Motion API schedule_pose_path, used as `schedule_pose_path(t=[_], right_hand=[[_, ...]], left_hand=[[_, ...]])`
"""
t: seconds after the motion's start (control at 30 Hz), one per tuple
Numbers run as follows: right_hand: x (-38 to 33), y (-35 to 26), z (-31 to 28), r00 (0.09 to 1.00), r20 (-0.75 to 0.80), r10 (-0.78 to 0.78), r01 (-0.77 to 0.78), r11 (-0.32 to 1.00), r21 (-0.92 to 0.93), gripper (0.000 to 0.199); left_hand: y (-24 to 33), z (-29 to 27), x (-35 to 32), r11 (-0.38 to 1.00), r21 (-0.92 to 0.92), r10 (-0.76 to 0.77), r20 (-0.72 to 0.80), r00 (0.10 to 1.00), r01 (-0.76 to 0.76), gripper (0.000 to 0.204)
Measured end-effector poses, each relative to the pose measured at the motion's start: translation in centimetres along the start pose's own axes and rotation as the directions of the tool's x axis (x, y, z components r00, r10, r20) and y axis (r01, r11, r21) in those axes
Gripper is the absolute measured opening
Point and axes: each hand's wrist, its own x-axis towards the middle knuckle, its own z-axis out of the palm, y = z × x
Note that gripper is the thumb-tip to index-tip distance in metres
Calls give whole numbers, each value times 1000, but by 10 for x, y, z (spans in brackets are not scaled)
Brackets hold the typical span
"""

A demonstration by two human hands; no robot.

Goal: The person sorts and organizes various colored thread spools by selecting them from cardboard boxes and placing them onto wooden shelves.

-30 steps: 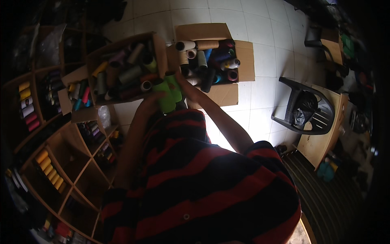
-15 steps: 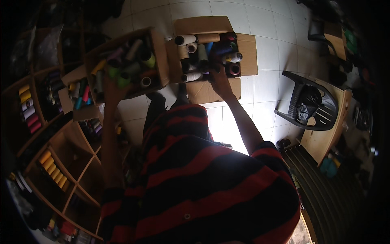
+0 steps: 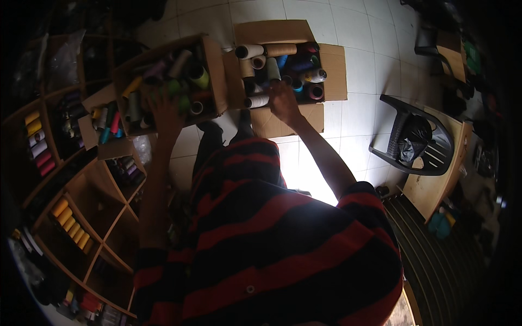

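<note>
My left hand (image 3: 167, 113) reaches into the left cardboard box (image 3: 216, 76), fingers spread over the thread cones; nearest to it are green cones (image 3: 174, 87). A brighter green cone (image 3: 199, 77) and a yellow one (image 3: 132, 87) lie around it. In the right cardboard box (image 3: 333, 70), my right hand (image 3: 285, 103) has its fingers bent and drawn together at the lower end of a grey-green cone (image 3: 273, 69). What its fingertips hold, if anything, is hidden. White cones (image 3: 249, 51), a tan cone (image 3: 281, 50) and dark ones surround it.
At the left, a smaller carton (image 3: 89, 130) of coloured spools stands by wooden shelving (image 3: 103, 206), where yellow spools (image 3: 68, 221) fill one compartment. To the right, a dark plastic chair (image 3: 389, 130) with a black bag (image 3: 414, 137) stands on the white tiled floor (image 3: 353, 117).
My right hand has moved left toward the grey-green cone, uncovering a blue-ended cone. My left hand has drawn back from the green cones, which sit a little differently, and its fingers have spread.
</note>
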Motion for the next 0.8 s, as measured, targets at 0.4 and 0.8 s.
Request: schedule_pose_path(t=[0.4,0.8], right_hand=[[7,0,13,940,98,326,-300,658,690,44],[38,-70,-35,872,461,167,-476,66,877,32]], left_hand=[[13,-6,-11,987,-161,-23,-196,980,-9,57],[112,0,0,-32,-946,49,320,946,322,44]])
